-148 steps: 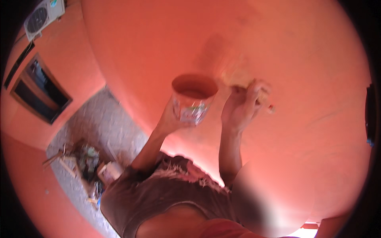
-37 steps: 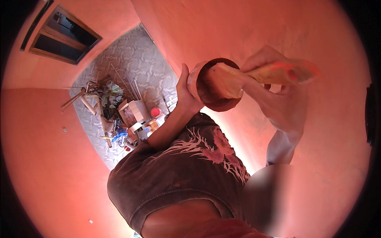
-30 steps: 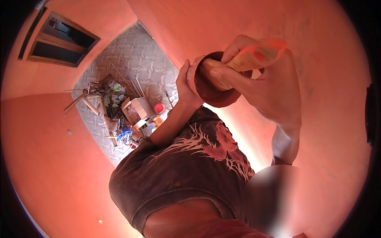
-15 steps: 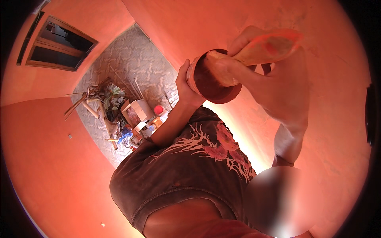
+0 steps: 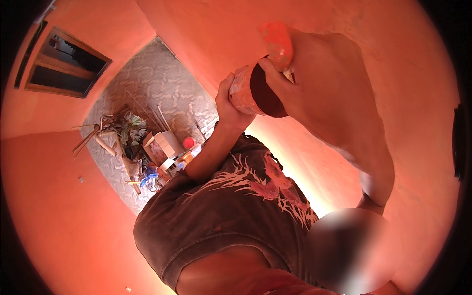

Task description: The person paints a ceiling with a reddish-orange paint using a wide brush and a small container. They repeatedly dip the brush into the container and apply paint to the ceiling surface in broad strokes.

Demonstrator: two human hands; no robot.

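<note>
Round orange-red pot (image 5: 242, 93) opens toward our right hand (image 5: 327, 83)
Left hand (image 5: 233, 110) grips pot; right clutches flat orange-red handle (image 5: 278, 44), crosswise to it

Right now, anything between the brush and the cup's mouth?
Nothing separate shows between the brush and the cup. Only the right hand gripping the brush is there, its thumb overlapping the cup's rim in view; the brush's lower end is hidden.

The right grip (image 5: 324, 81) and the brush handle (image 5: 276, 43) crowded the upper side of the container (image 5: 242, 93); its mouth (image 5: 264, 96) seemed free lower down, though the dark interior showed poorly. The left grip (image 5: 230, 105) blocked the left end, while open room lay between the forearms (image 5: 215, 148).
</note>
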